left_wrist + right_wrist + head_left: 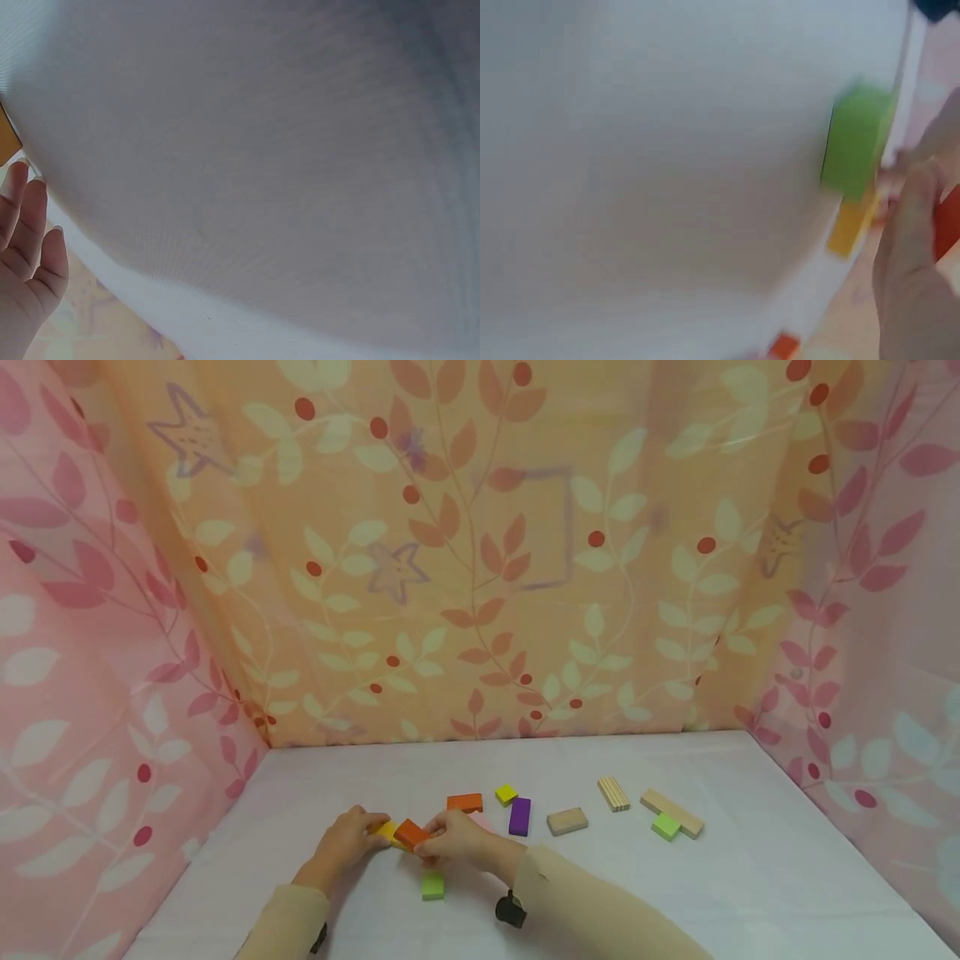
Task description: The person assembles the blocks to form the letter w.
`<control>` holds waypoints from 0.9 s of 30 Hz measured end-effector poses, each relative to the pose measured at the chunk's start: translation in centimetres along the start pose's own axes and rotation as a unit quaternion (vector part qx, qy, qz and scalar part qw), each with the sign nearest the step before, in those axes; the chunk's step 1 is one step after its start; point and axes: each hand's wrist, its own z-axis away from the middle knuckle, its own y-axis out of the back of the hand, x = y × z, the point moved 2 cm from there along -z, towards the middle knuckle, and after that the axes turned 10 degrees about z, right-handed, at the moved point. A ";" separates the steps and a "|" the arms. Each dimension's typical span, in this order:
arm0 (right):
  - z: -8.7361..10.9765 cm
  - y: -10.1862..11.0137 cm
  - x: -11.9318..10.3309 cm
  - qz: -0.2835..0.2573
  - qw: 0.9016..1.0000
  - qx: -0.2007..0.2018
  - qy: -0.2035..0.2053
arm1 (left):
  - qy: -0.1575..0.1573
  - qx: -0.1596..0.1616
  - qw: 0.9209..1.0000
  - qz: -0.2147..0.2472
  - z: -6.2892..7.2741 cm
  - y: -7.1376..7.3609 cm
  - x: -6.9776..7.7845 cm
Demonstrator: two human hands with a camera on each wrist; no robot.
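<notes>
My left hand [347, 842] has its thumb and index finger at either side of the left end of a yellow block [387, 832], gripping it on the table. In the left wrist view the other fingers of the left hand [30, 247] bend loosely beside a block corner [7, 139]. An orange block [412, 834] is pinched between the thumb and fingers of my right hand [461, 841], tilted over the yellow block's right end. A light green block [432, 886] lies just in front of the right hand. Behind that hand, a pink block [480, 820] is partly hidden.
Behind the right hand lies another orange block [465, 802]. Farther right are a small yellow block [506, 793], a purple block [520, 817], a plain wooden block [567, 822], a ridged wooden piece [613, 794], and a green block [666, 827] against a long wooden one [682, 814].
</notes>
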 end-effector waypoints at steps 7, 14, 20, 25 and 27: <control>1.4 -1.8 0.5 -0.056 0.997 -0.047 -0.031 | 0.006 -0.001 1.000 -0.006 0.2 0.2 0.1; 0.7 0.4 0.5 0.024 0.999 0.036 -0.012 | -0.007 0.008 1.000 -0.006 0.5 0.3 0.4; -0.7 3.1 1.2 0.039 0.993 0.108 -0.019 | -0.011 0.007 1.000 -0.016 0.5 0.3 0.5; -2.0 4.8 1.4 0.071 0.984 0.159 -0.022 | -0.006 0.008 1.000 -0.025 0.9 0.3 0.6; -2.5 5.3 1.3 0.077 0.983 0.166 -0.018 | 0.001 0.009 1.000 -0.022 1.2 0.4 0.8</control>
